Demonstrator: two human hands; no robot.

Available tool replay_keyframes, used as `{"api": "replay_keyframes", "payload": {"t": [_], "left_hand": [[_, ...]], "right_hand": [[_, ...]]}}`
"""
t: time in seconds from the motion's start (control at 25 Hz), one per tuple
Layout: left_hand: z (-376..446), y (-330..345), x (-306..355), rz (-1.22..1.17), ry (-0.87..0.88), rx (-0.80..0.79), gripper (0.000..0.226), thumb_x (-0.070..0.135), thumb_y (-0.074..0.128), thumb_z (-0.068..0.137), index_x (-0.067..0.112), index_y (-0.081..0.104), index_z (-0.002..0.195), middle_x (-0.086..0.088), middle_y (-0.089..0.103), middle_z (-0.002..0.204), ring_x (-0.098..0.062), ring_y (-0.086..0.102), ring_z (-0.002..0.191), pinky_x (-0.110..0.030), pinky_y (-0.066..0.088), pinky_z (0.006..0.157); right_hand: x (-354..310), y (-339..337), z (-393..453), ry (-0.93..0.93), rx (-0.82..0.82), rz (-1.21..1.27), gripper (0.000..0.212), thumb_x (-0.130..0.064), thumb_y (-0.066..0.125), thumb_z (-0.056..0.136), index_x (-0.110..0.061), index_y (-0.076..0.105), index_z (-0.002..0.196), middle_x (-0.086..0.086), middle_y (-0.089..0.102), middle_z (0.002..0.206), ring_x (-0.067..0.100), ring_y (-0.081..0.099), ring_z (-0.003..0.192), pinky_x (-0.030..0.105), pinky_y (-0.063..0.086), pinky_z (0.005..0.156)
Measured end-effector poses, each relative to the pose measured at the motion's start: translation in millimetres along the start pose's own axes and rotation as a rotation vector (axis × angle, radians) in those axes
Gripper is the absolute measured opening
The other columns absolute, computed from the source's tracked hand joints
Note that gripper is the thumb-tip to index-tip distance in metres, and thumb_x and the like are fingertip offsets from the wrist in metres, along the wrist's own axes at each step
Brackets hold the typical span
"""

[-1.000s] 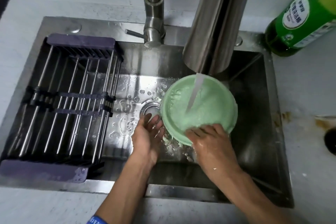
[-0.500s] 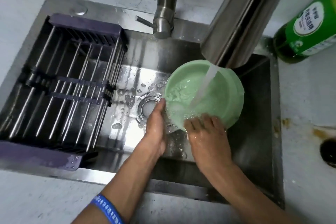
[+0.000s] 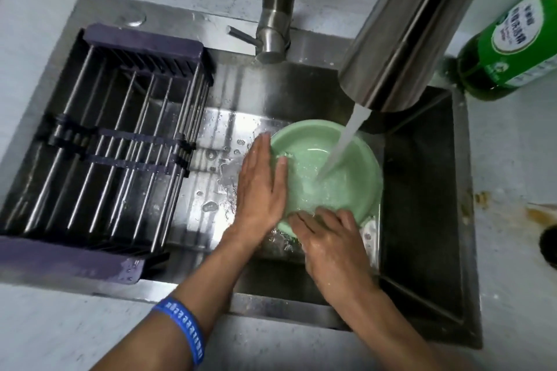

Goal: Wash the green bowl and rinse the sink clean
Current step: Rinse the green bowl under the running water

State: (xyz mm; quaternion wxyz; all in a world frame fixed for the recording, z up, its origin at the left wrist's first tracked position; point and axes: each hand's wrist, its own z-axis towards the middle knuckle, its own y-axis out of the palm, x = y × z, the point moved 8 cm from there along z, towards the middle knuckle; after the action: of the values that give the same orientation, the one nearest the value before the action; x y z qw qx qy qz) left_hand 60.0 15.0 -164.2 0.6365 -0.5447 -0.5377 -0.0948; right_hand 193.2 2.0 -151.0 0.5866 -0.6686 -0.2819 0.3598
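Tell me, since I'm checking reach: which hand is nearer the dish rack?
Left. The left hand is on the green bowl's rack-side rim, beside the dish rack; the right hand grips the near rim, farther away.

Both forearms come in from the bottom of the frame and angle up toward the centre; the left hand [image 3: 259, 187] lies flat and open just left of centre, palm down, fingers straight and pressed together pointing to the top of the frame, thumb spread out to the right; a blue wristband [image 3: 184, 329] rings the left forearm low in the picture; the right hand [image 3: 331, 242] sits lower and to the right, back facing the camera, fingers [image 3: 304, 224] splayed and curled toward the upper left; both hands look wet, though the glare makes that hard to confirm.
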Motion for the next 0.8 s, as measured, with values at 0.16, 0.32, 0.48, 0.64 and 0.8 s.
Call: {"api": "replay_keyframes", "payload": {"t": [0.16,0.32,0.48,0.64,0.8], "left_hand": [[51,51,68,0.434,0.48,-0.388,0.049,0.039,0.051,0.086,0.023,0.055,0.132,-0.005,0.06,0.125,-0.03,0.056,0.114,-0.038,0.043,0.093],[20,101,113,0.713,0.848,-0.654,0.028,0.025,0.049,0.08,0.032,0.061,0.104,0.01,0.052,0.086,-0.015,0.05,0.076,-0.029,0.047,0.079],[67,20,65,0.54,0.264,-0.252,0.043,0.033,0.049,0.093,0.021,0.051,0.134,-0.008,0.06,0.126,-0.031,0.057,0.116,-0.045,0.044,0.099],[30,-10,-5,-0.195,-0.201,-0.25,0.051,0.033,0.055,0.099,0.028,0.039,0.147,0.009,0.058,0.127,-0.018,0.057,0.119,-0.031,0.049,0.096],[9,-33,-18,-0.322,-0.193,-0.029,0.055,0.036,0.052,0.1,0.034,0.033,0.152,0.007,0.035,0.157,-0.011,0.037,0.14,-0.041,0.036,0.115]], "right_hand": [[-1,5,-13,-0.038,-0.019,0.022,0.05,-0.002,0.065,0.066,-0.017,0.068,0.114,-0.004,0.073,0.103,0.025,0.064,0.1,0.039,0.035,0.088],[-1,3,-7,-0.037,0.006,0.068,0.051,-0.003,0.074,0.058,-0.022,0.069,0.106,-0.009,0.072,0.095,0.02,0.063,0.096,0.037,0.036,0.082],[25,-8,-1,0.064,0.036,0.043,0.054,-0.007,0.082,0.06,-0.025,0.07,0.109,-0.011,0.075,0.098,0.02,0.066,0.093,0.036,0.035,0.082],[34,-11,39,0.132,0.03,0.188,0.053,-0.017,0.085,0.066,-0.027,0.068,0.116,-0.008,0.077,0.102,0.022,0.067,0.089,0.036,0.036,0.08],[48,5,75,0.325,-0.133,0.647,0.058,-0.037,0.079,0.076,-0.034,0.06,0.13,0.002,0.072,0.117,0.023,0.066,0.102,0.04,0.051,0.094]]}}
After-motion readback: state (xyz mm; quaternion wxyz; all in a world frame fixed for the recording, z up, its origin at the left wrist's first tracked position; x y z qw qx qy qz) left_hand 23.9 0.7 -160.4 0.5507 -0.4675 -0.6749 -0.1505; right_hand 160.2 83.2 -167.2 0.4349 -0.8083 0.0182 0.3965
